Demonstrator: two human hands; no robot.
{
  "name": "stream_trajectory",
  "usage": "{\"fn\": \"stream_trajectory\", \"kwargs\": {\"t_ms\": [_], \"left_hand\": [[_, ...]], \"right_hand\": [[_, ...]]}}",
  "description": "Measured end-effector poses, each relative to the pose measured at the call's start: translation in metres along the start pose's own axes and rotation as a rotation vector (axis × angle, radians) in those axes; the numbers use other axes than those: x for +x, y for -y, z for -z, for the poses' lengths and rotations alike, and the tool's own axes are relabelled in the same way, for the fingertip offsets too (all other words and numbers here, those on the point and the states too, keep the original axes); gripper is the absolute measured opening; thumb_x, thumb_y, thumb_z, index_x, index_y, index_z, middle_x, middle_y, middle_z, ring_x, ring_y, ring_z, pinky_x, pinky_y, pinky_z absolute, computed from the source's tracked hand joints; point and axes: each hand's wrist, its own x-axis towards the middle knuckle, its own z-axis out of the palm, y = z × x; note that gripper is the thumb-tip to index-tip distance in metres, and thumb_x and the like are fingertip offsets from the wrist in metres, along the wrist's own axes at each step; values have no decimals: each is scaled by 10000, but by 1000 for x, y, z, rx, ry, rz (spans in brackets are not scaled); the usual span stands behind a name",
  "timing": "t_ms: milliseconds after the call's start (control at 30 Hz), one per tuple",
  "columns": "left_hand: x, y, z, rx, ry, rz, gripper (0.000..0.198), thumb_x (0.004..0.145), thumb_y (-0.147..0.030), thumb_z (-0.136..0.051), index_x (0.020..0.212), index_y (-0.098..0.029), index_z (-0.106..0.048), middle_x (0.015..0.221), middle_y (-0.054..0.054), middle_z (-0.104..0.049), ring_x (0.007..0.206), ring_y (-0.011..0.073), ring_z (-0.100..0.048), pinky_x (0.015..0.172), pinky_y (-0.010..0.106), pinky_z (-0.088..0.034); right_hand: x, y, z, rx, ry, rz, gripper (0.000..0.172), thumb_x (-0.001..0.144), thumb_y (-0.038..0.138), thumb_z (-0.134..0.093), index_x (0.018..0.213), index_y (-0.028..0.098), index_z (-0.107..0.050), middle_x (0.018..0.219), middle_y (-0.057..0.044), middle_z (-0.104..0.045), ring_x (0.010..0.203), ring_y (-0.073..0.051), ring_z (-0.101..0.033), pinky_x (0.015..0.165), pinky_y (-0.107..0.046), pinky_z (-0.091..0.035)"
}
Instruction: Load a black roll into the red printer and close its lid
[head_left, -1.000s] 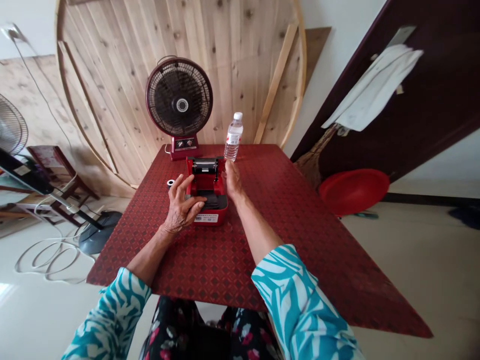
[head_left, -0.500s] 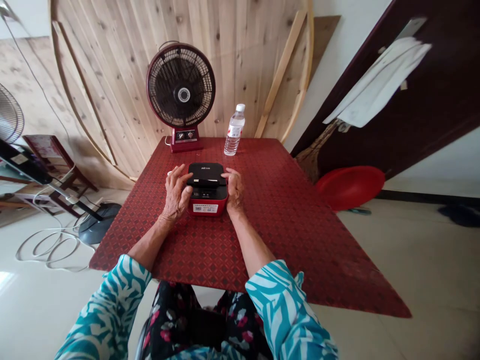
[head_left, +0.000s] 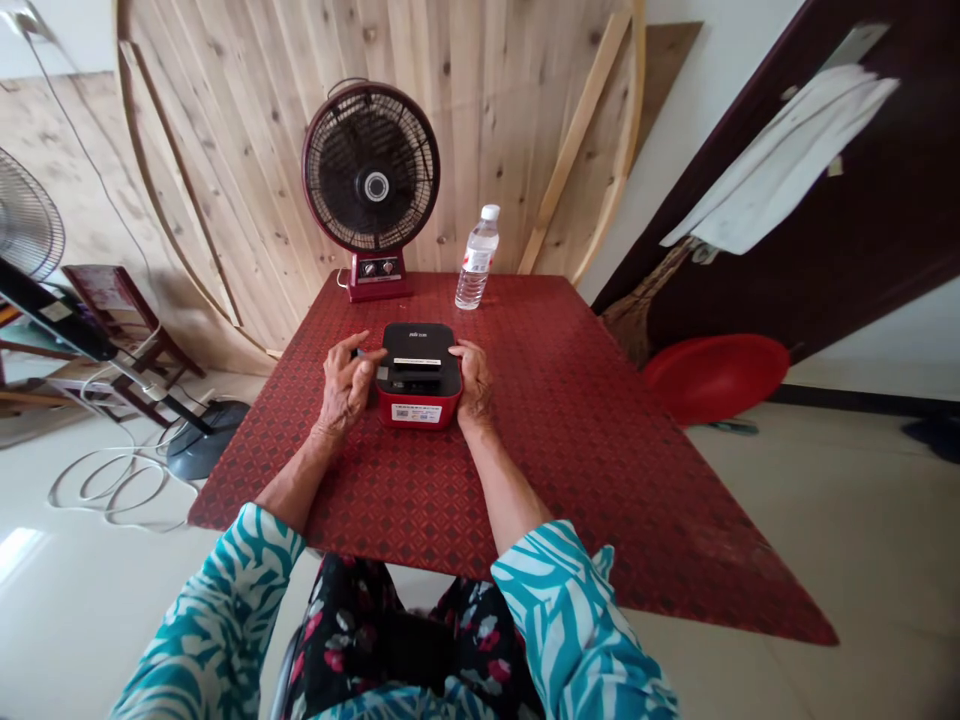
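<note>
A small printer point(head_left: 417, 372), red body with a black lid, sits closed near the middle of the red table point(head_left: 570, 420). My left hand point(head_left: 345, 385) is at its left side, fingers bent, thumb and fingertips pinched against the lid's left edge. Against the right side rests my right hand point(head_left: 472, 378), its fingers curved along the casing. The printer is held between both hands.
A red table fan point(head_left: 371, 185) and a clear water bottle point(head_left: 477, 258) stand at the table's far edge. A big round wooden board point(head_left: 487, 110) leans on the wall behind. A red basin point(head_left: 716, 375) lies on the floor at the right; chairs and cables at the left.
The printer's lid, standing open a second ago, is now down. My left hand came off the printer's top to its left side; my right hand dropped from the raised lid to the right side.
</note>
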Motion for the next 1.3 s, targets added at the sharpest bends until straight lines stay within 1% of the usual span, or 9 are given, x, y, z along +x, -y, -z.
{"fn": "stream_trajectory", "kwargs": {"t_ms": [67,100,167,233,333,467,700,900,1300], "left_hand": [[3,1,6,-257,-81,150,523,961,-605,-382,1029,-203,-710,1096,100,-682,969,196,-628,874,344,-501],[5,2,9,-387,-99,252,471,945,-586,-444,1017,-193,-693,976,80,-695,805,155,-630,723,279,-506],[10,3,12,-589,-59,462,362,875,-530,-591,932,-180,-663,756,24,-665,546,91,-535,493,204,-393],[12,2,13,-691,29,601,300,780,-461,-705,817,-174,-626,596,-26,-593,419,59,-434,404,188,-278],[13,-2,10,-731,147,676,284,709,-400,-752,740,-174,-583,509,-58,-535,359,44,-386,373,186,-220],[11,-9,5,-778,239,729,303,660,-350,-778,789,-178,-565,500,-81,-532,326,33,-373,357,187,-209],[12,-9,1,-871,271,843,399,592,-362,-828,785,-181,-530,471,-105,-504,286,21,-332,318,170,-159],[13,-6,1,-897,291,829,406,582,-379,-841,737,-180,-524,481,-104,-506,288,8,-340,305,144,-176],[13,-2,1,-917,307,840,430,569,-408,-866,711,-170,-538,509,-85,-536,287,0,-331,288,135,-178]], "right_hand": [[-2,-5,-2,117,-76,-150,505,879,654,-396,1063,254,-645,1142,-69,-656,1076,-210,-626,1006,-450,-476],[-2,-9,-3,181,-135,-244,516,870,652,-407,1137,258,-609,1142,-67,-655,1022,-201,-646,954,-438,-504],[-2,-14,-4,269,-242,-405,541,852,650,-418,1202,262,-557,1110,-58,-659,917,-180,-667,855,-404,-535],[-3,-18,-5,268,-250,-446,531,831,644,-453,1165,249,-574,1056,-52,-675,880,-171,-663,823,-374,-531],[-4,-19,-5,179,-168,-375,485,808,616,-504,1057,220,-634,1001,-54,-700,909,-176,-645,847,-355,-508],[-5,-20,-5,116,-138,-343,444,817,579,-500,1022,220,-662,1013,-40,-711,952,-177,-631,896,-356,-479],[-3,-23,-7,110,-129,-368,467,820,586,-468,1023,210,-657,998,-48,-711,940,-190,-630,884,-365,-467],[-3,-17,-6,85,-105,-321,431,833,574,-460,1007,230,-652,989,-38,-709,947,-183,-617,898,-354,-454],[-2,-18,-6,93,-124,-355,411,809,524,-499,998,208,-683,1019,-51,-729,972,-194,-646,921,-380,-477]]}}
